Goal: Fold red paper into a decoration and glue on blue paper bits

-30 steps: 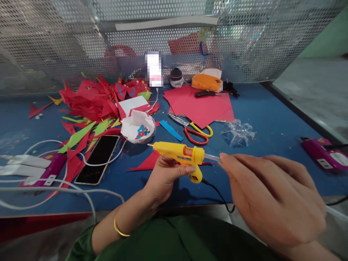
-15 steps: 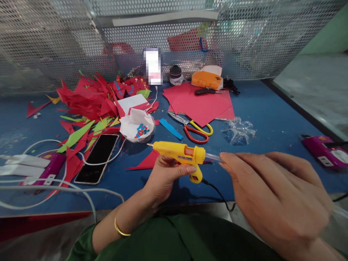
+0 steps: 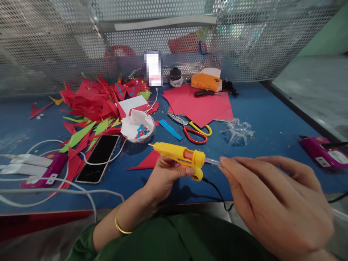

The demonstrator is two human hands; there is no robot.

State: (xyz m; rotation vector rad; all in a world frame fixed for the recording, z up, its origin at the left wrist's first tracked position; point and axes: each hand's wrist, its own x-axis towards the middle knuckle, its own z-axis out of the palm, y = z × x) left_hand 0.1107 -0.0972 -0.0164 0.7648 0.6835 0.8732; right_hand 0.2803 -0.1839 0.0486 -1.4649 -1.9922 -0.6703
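The only view is head-worn, looking forward and down at close range over both hands and the blue table (image 3: pixel 261 119) toward the perforated metal screen (image 3: pixel 244 43)

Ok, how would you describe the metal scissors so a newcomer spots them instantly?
On the blue table, find the overlapping flat red paper sheets. At their near edge lie the metal scissors. One handle loop is red and the other yellow, unlike the slim black-handled tool on the sheets.

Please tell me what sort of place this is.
It looks like a craft workspace: the left hand holds a glue gun, and scissors and cut paper lie on the table.
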